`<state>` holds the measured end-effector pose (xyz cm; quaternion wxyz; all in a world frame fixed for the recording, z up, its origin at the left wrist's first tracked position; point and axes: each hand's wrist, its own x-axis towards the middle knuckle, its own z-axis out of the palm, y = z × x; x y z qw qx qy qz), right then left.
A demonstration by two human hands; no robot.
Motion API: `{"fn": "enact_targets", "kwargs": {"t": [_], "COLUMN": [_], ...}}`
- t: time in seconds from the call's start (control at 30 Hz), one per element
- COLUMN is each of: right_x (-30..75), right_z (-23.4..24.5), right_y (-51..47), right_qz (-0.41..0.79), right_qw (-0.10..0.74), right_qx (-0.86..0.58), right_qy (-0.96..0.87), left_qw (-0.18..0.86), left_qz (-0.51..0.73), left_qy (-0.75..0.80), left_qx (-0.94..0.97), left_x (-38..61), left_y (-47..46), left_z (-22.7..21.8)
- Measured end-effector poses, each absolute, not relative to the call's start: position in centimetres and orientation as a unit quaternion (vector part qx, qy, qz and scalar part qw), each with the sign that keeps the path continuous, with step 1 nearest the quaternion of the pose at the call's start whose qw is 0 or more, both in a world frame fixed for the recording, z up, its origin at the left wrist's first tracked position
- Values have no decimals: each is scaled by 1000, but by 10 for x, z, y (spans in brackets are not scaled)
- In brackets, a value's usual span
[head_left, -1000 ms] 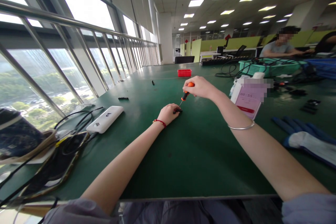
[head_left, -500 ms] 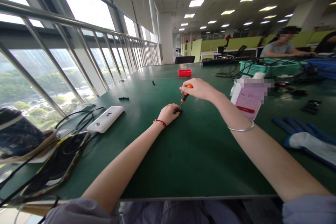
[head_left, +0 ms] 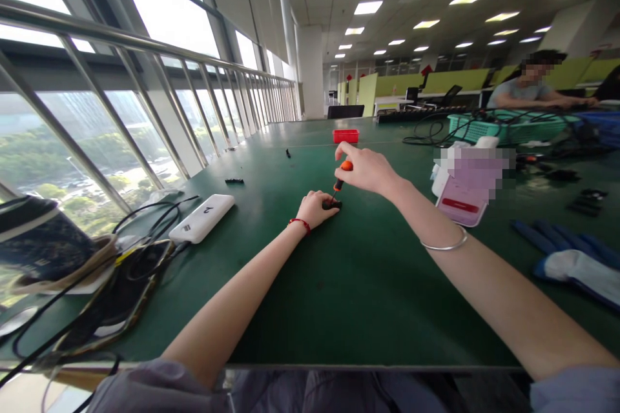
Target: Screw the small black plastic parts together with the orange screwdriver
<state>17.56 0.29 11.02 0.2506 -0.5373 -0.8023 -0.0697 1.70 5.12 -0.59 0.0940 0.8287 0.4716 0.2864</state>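
Observation:
My left hand (head_left: 316,208) rests on the green table (head_left: 368,284) with its fingers closed on a small black part (head_left: 334,204). My right hand (head_left: 368,169) pinches the orange handle of a small screwdriver (head_left: 341,175), held nearly upright with its tip down on the black part. A red cord circles my left wrist and a silver bangle my right.
A white power bank (head_left: 202,218), a phone and tangled cables (head_left: 116,271) lie at the left. A pink timer (head_left: 462,197) and blue gloves (head_left: 571,251) lie at the right. A red box (head_left: 345,135), small black parts (head_left: 234,181) and a green basket (head_left: 498,126) sit farther off; a person sits at the back right.
My right hand's fingers have shifted on the screwdriver handle, which now stands more upright. My left hand stays on the black part. The view shifted slightly.

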Motion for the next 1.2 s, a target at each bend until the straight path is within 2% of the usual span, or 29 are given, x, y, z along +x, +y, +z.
{"fn": "enact_targets", "kwargs": {"t": [0.07, 0.27, 0.53, 0.6, 0.67, 0.87, 1.2], "right_x": [175, 178, 206, 210, 211, 205, 206], "right_z": [107, 105, 117, 106, 85, 14, 3], "right_y": [5, 9, 16, 20, 20, 7, 7], "right_qz": [-62, -65, -56, -59, -65, -87, -57], "right_qw": [245, 290, 480, 493, 454, 204, 225], "right_qx": [-541, -530, -529, -540, -557, -571, -535], "right_qy": [-802, -794, -698, -679, -693, -790, -812], "left_qw": [67, 103, 80, 63, 35, 14, 25], "left_qz": [282, 304, 289, 288, 288, 267, 299], "left_qy": [478, 461, 455, 456, 454, 453, 413], "left_qx": [829, 827, 838, 840, 842, 851, 860], "left_x": [16, 15, 13, 14, 15, 17, 15], "left_y": [50, 49, 46, 43, 41, 38, 30], "left_z": [-6, -7, -7, -6, -5, 0, 2]}}
